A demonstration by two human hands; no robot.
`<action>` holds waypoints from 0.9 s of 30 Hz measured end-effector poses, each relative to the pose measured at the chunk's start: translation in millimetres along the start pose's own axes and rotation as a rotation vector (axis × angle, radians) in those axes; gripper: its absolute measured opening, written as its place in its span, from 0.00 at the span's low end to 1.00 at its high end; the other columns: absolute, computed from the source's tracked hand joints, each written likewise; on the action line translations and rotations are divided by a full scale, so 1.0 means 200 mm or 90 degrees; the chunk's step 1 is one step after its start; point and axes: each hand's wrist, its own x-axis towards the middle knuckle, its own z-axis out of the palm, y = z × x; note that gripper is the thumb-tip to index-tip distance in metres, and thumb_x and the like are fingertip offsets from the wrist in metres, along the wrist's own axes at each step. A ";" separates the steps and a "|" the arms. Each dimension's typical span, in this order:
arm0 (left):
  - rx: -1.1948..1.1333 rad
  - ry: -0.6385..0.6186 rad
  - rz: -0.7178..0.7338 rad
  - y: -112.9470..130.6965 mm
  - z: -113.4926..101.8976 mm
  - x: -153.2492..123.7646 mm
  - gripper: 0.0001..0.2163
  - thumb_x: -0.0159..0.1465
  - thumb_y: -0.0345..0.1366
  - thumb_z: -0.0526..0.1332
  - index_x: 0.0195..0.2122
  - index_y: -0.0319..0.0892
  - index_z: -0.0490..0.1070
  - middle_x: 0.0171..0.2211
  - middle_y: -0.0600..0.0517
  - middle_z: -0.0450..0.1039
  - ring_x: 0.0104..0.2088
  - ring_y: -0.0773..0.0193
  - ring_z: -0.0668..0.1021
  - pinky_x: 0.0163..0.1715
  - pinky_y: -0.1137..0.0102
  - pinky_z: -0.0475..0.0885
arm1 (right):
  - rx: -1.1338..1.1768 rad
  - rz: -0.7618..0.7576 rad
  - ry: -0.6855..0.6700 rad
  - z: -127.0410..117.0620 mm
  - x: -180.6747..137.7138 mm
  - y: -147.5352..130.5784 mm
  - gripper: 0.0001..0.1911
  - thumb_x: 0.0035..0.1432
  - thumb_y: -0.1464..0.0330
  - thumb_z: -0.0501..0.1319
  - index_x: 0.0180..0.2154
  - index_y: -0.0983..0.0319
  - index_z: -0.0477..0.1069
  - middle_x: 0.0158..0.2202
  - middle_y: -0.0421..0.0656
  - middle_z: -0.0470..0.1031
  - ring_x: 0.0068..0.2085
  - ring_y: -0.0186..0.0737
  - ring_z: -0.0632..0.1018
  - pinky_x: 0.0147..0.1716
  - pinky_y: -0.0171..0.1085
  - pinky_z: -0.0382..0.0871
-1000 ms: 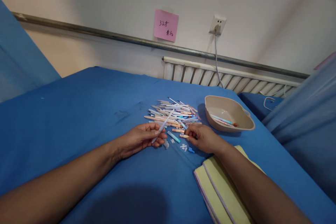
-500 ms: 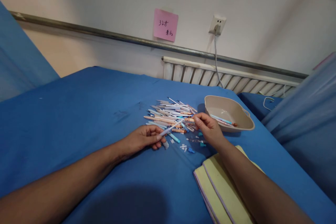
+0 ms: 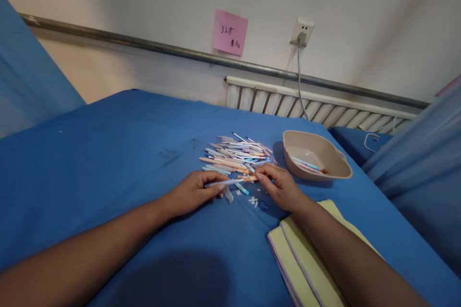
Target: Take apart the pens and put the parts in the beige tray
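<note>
My left hand (image 3: 198, 191) is closed around a pale lavender pen barrel (image 3: 221, 183) with a white tip, held almost level and pointing right. Between the fingers of my right hand (image 3: 279, 183) is an orange pen part (image 3: 251, 179), and its left end meets the barrel's white tip. Just behind both hands lies a heap of pens and refills (image 3: 237, 151) in white, peach, grey and light blue. Small white pieces (image 3: 254, 200) and a blue piece (image 3: 264, 206) are scattered in front of it. A crumpled pale scrap (image 3: 229, 195) is beside my left fingers.
A beige bin (image 3: 313, 141) holding a few pens stands to the right of the heap. Folded yellow cloth (image 3: 306, 259) lies under my right forearm. The blue sheet (image 3: 108, 153) covers the surface; a radiator (image 3: 273, 101) and wall rail (image 3: 173, 50) are behind.
My right hand has moved left and down, bringing the orange part to the barrel's tip. The barrel in my left hand has turned from slanting upward to nearly level.
</note>
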 end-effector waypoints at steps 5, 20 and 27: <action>-0.030 0.002 0.002 0.01 0.03 -0.01 0.16 0.60 0.43 0.58 0.44 0.39 0.73 0.29 0.52 0.73 0.24 0.70 0.71 0.25 0.75 0.68 | -0.016 -0.002 -0.033 0.08 -0.02 -0.04 0.07 0.63 0.69 0.52 0.39 0.61 0.69 0.31 0.41 0.73 0.32 0.35 0.72 0.33 0.33 0.62; -0.115 0.039 0.012 0.03 0.08 -0.03 0.17 0.56 0.42 0.63 0.45 0.40 0.70 0.31 0.51 0.75 0.26 0.68 0.74 0.27 0.73 0.69 | -0.013 -0.038 -0.004 0.10 -0.03 -0.09 0.04 0.60 0.69 0.56 0.37 0.61 0.69 0.30 0.41 0.73 0.31 0.35 0.72 0.32 0.33 0.63; -0.214 0.046 -0.088 0.00 0.06 0.00 0.18 0.59 0.49 0.58 0.29 0.36 0.70 0.22 0.51 0.73 0.16 0.72 0.69 0.17 0.76 0.63 | -0.031 -0.035 0.032 0.10 -0.04 -0.08 0.05 0.60 0.69 0.56 0.39 0.60 0.69 0.32 0.42 0.74 0.34 0.36 0.74 0.33 0.34 0.64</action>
